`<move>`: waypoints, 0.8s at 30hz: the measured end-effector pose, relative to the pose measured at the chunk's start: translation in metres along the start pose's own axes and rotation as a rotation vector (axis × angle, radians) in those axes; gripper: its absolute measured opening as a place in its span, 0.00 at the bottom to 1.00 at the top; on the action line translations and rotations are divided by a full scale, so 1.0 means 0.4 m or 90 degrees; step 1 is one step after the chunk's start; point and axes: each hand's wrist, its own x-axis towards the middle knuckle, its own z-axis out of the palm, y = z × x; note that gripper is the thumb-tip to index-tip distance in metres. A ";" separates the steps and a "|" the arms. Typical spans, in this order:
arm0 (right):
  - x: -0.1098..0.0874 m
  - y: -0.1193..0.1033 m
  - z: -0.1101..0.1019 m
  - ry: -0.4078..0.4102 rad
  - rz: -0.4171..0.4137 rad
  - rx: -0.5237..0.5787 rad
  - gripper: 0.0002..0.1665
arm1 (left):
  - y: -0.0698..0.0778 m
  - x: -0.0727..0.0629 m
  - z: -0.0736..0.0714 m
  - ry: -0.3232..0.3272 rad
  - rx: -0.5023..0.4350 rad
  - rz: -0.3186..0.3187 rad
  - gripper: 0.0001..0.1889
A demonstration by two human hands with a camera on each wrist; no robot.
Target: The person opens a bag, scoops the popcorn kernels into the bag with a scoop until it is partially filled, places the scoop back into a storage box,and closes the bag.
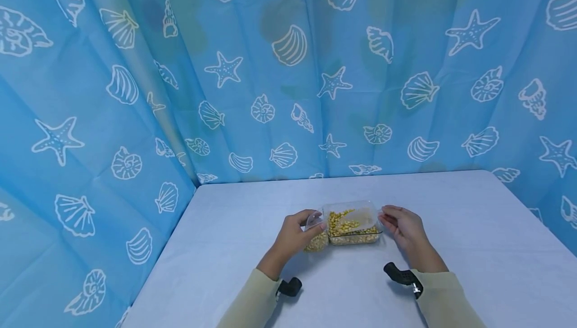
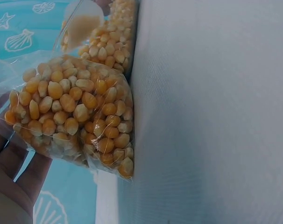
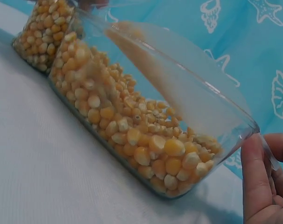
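My left hand [image 1: 288, 239] grips the gathered top of a clear plastic bag [image 2: 71, 107] full of yellow corn kernels, its bottom resting on the table. Right against the bag stands a clear rectangular container [image 1: 356, 239], partly filled with loose corn kernels [image 3: 132, 135]. A translucent, scoop-like piece [image 1: 360, 216] leans inside the container, above the kernels. At the container's right end my right hand [image 1: 407, 230] pinches a clear plastic edge between thumb and fingers. The right wrist view shows the thumb [image 3: 253, 151] at that corner; I cannot tell whether it holds the scoop's handle or the container's rim.
A white-covered table [image 1: 239, 218] lies under everything. Blue curtains [image 1: 288, 92] printed with shells and starfish hang behind it and along its sides. A black wrist mount [image 1: 290, 287] is on the left sleeve and another black mount [image 1: 401, 275] on the right.
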 end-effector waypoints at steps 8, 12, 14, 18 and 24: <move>-0.010 -0.016 0.000 -0.006 0.020 0.119 0.24 | 0.006 0.004 -0.004 0.003 0.007 -0.005 0.23; -0.021 -0.029 0.008 -0.010 -0.002 0.156 0.19 | 0.007 0.002 -0.005 0.004 0.004 0.008 0.22; -0.025 -0.034 0.012 -0.010 -0.011 0.171 0.18 | 0.007 0.001 -0.006 0.004 0.003 0.013 0.21; -0.034 -0.043 0.024 -0.008 -0.025 0.198 0.17 | 0.005 0.000 -0.005 0.004 0.004 0.008 0.21; -0.050 -0.057 0.046 -0.020 -0.046 0.209 0.18 | 0.004 -0.002 -0.005 0.003 0.002 0.009 0.22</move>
